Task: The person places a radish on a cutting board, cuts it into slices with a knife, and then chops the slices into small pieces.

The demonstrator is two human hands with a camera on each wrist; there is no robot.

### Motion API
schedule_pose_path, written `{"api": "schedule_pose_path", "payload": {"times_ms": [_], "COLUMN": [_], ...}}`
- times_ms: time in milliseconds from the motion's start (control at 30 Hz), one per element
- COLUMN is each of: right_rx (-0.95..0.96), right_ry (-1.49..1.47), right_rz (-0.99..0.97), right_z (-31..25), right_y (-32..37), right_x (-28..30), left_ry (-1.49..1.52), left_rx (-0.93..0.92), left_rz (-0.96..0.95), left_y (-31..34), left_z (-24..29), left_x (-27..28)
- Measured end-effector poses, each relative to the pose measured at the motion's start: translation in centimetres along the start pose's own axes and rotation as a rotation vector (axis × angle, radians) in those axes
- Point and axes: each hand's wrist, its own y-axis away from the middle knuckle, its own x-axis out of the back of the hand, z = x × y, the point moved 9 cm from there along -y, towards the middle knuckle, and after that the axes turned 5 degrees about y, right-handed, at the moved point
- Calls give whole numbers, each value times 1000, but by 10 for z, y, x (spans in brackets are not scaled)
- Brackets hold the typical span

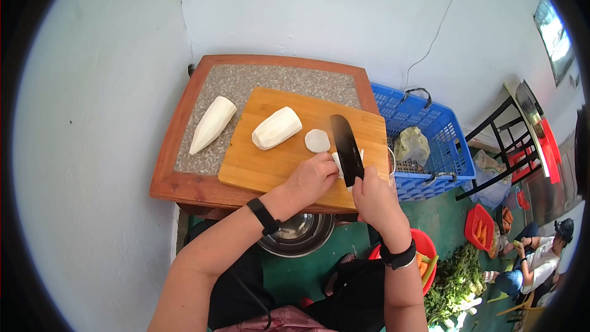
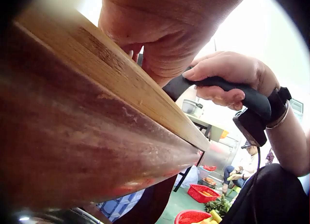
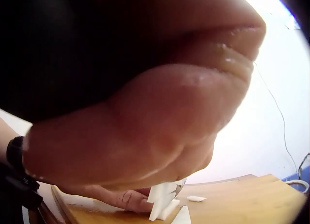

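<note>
My right hand grips the black handle of a knife, whose dark blade stands among white pieces near the board's right end. Bent fingers of my left hand hold the white pieces just left of the blade. A round white slice lies flat on the wooden cutting board, with a thick peeled white chunk to its left. In the right wrist view, cut white pieces lean together beside the left fingertips. The left wrist view shows the right fingers round the handle.
A peeled white tapered root lies on the table's speckled top, left of the board. Right of the table stands a blue basket. Below are a metal bowl and a red basin. Another person sits far right.
</note>
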Motion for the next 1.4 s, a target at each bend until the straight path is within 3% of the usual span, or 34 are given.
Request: {"api": "schedule_pose_path", "payload": {"times_ms": [100,300,400,567,700,1000,1200,1300,1400], "right_rx": [56,-1,27,-48,-142,-80,69,-28,85], "right_ry": [90,-26,42,-225,-305,-211,-68,-154,-109], "right_rz": [92,42,144,79,0,3,117,37,151], "right_z": [5,9,4,32,11,5,9,7,13], "right_y": [-12,-26,-27,-43,-23,-12,-15,-11,-15], "right_x": [-12,-23,-16,-29,-1,2,-3,0,-2], "left_ry": [4,-4,-11,-9,29,-10,-14,-15,-11], "left_rx": [-10,-9,-17,-15,-24,-27,-24,-24,-25], "left_rz": [4,-7,-9,-20,7,-20,-29,-22,-22], "left_y": [0,0,1,2,3,3,1,2,2], "left_z": [-1,0,0,0,-1,1,-1,0,0], "left_x": [-1,-1,-1,1,3,3,1,2,2]}}
